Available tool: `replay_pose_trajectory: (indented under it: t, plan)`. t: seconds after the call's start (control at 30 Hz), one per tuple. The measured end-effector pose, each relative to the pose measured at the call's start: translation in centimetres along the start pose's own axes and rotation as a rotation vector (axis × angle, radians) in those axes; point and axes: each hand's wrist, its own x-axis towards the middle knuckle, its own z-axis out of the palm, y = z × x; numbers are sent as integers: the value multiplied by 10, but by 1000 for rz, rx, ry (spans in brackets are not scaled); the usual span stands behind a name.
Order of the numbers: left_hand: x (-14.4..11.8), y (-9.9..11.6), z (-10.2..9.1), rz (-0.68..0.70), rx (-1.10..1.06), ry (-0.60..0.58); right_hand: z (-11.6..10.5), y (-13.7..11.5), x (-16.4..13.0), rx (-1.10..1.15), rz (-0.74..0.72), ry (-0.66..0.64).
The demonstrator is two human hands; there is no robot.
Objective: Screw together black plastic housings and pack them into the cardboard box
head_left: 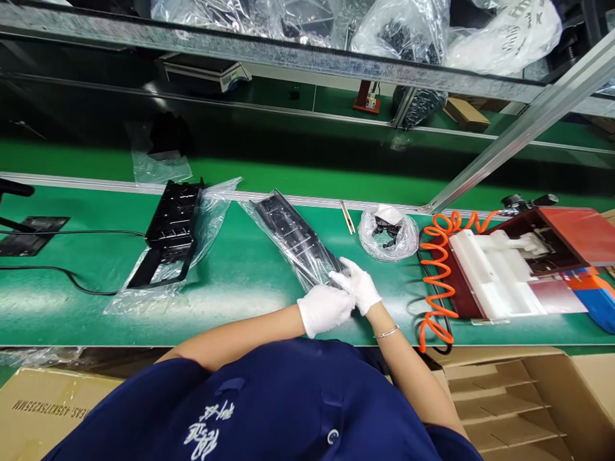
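Black plastic, long and ribbed, the bagged tray (295, 240) lies aslant on the green counter (240, 282), its far end pointing to about eleven o'clock and its near end under the person's gloved hands. The left hand (325, 308), in a white glove, rests at the tray's near end with its fingers (342, 301) curled on the clear bag there. The right hand (361, 287), also gloved in white, lies just beside it at about one o'clock, fingers (346, 267) bent down onto the same end of the bag; the two hands touch each other. A thin bracelet (387, 332) circles the right wrist.

At nine o'clock from the tray, well apart, a second black tray (170, 230) sits half out of its own clear bag (158, 288). At two o'clock, near the tray, a small clear bag of black parts (388, 234) stands on the counter, with a pale stick (348, 217) just to its left. At three o'clock an orange coiled hose (438, 275) runs beside a red fixture (571, 240) bearing a white block (490, 272). At five o'clock an open carton with dividers (509, 397) sits below the counter edge.
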Motion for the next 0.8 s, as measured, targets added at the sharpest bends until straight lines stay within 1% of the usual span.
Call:
replay_pose_trajectory:
  t: [0.03, 0.07, 0.1, 0.13, 0.17, 0.2, 0.27, 0.3, 0.33, 0.37, 0.43, 0.5, 0.53, 0.63, 0.7, 0.73, 0.8]
  plan:
    - [-7, -4, -1, 41, -29, -20, -11, 0, 0, -21, 15, -13]
    - [-16, -10, -4, 74, -96, -13, -22, -1, 0, -30, 27, -18]
    - [-24, -18, -8, 92, -191, 24, -32, -3, 0, -32, 36, -13]
    - [-32, -28, -12, 82, -292, 96, -41, -6, 0, -27, 39, 0]
    - [-39, -41, -16, 10, -441, 256, -48, -9, 1, -13, 37, 14]
    - [-43, -55, -21, -89, -543, 435, -53, -14, 3, 11, 27, 17]
    - [-45, -87, -32, -347, -692, 865, -56, -27, 7, 81, -13, -28]
    - [-42, -103, -36, -444, -734, 1018, -57, -35, 11, 123, -39, -67]
    - [-38, -118, -41, -527, -793, 1133, -57, -43, 14, 166, -66, -103]
    - [-34, -131, -45, -594, -869, 1200, -58, -52, 19, 211, -94, -128]
    - [-25, -148, -50, -680, -1041, 1235, -59, -67, 28, 281, -125, -137]
    - [-16, -155, -52, -710, -1205, 1207, -56, -77, 39, 285, -93, -133]
    - [-11, -155, -53, -707, -1275, 1183, -51, -80, 44, 255, -56, -141]
    - [3, -149, -57, -663, -1435, 1086, -20, -78, 52, 90, 49, -209]
    - [12, -143, -60, -623, -1505, 1023, 4, -73, 46, -6, 63, -246]
    - [15, -139, -63, -596, -1526, 998, 14, -70, 39, -40, 49, -237]
    - [17, -131, -67, -517, -1542, 961, 26, -64, 19, -89, -8, -159]
